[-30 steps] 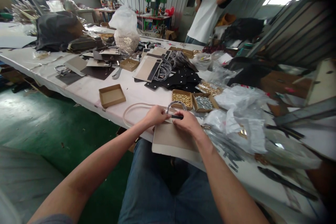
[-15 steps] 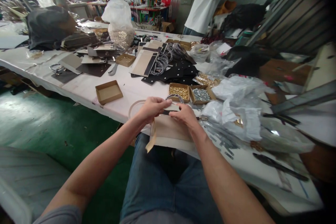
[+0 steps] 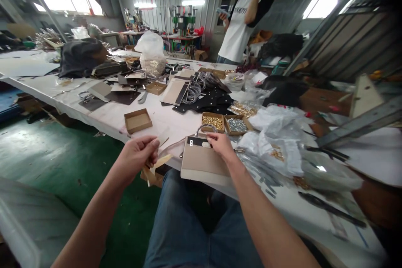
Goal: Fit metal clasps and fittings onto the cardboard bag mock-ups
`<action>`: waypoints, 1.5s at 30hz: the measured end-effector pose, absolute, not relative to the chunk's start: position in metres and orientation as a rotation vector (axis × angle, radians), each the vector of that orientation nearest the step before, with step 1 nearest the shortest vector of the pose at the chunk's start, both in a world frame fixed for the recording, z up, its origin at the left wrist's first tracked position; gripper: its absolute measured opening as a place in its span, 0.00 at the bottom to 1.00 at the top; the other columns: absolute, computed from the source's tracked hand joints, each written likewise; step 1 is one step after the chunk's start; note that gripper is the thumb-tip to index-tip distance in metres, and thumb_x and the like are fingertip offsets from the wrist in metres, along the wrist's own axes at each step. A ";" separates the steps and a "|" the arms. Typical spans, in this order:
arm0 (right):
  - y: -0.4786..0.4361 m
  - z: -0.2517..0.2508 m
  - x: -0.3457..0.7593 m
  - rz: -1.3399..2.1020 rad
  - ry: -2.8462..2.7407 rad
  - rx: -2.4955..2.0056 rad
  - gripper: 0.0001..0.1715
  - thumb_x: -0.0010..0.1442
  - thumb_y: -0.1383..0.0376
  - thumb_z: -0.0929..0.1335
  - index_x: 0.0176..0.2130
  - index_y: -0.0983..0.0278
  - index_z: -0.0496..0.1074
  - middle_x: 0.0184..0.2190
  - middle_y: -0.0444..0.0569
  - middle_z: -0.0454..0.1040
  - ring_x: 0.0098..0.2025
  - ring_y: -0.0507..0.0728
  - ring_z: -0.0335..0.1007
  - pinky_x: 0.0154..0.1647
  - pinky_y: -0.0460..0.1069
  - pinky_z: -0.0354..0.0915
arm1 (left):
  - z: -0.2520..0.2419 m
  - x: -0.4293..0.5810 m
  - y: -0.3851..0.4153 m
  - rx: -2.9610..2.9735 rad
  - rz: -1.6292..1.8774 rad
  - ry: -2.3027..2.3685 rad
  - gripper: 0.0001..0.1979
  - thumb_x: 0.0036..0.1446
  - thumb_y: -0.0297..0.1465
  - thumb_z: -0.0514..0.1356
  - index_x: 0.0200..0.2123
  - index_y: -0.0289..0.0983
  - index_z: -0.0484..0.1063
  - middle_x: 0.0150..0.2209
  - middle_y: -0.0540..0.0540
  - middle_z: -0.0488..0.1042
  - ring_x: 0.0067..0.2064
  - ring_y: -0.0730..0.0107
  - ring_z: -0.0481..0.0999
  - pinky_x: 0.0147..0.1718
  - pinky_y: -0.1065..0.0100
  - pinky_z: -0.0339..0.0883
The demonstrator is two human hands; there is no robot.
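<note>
A small beige handbag [image 3: 204, 163] with a dark top band and a braided grey handle [image 3: 205, 127] stands at the table's front edge, above my lap. My right hand [image 3: 221, 144] is closed on its top edge, fingers by a pale tab [image 3: 206, 145]. Off to the left of the bag, my left hand [image 3: 140, 155] is raised in a pinch on a thin strip [image 3: 163, 141], whose far end I cannot follow. Below that hand hangs a curled yellowish-beige strip [image 3: 160, 162]; whether the two are one piece is unclear.
Beyond the bag sit a box of gold-coloured hardware [image 3: 212, 121], a box of silver pieces [image 3: 237, 124] and a shallow cardboard box [image 3: 137, 121]. Stacked bag panels [image 3: 176, 90] lie farther back. Plastic bags [image 3: 276, 130] crowd the right. A person [image 3: 238, 25] stands across the table.
My left hand has left the bag's top and moved left with a thin strip in its fingers. The bag's front and metal piece now show. My view has tilted up.
</note>
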State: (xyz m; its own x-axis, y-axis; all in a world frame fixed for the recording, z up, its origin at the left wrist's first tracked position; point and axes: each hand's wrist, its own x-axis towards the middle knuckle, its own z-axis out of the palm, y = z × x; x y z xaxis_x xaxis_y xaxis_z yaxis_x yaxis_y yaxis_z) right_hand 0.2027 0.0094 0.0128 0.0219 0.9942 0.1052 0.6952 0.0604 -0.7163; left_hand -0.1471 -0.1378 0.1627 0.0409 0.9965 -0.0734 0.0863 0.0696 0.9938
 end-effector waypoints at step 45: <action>0.021 0.026 0.147 0.451 -2.231 -1.369 0.11 0.71 0.60 0.71 0.36 0.59 0.81 0.39 0.51 0.83 0.42 0.62 0.77 0.48 0.55 0.66 | 0.018 -0.012 -0.093 0.941 0.786 1.348 0.24 0.79 0.44 0.53 0.42 0.29 0.77 0.19 0.44 0.76 0.16 0.66 0.73 0.19 0.68 0.68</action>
State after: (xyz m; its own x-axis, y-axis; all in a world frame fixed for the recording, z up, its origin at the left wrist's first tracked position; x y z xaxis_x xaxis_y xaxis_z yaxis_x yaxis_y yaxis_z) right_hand 0.1472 0.0212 0.0262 -0.3838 0.8951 0.2271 0.7368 0.4450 -0.5090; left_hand -0.0124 -0.0931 0.0182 0.0840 0.8949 -0.4382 0.0589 0.4345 0.8987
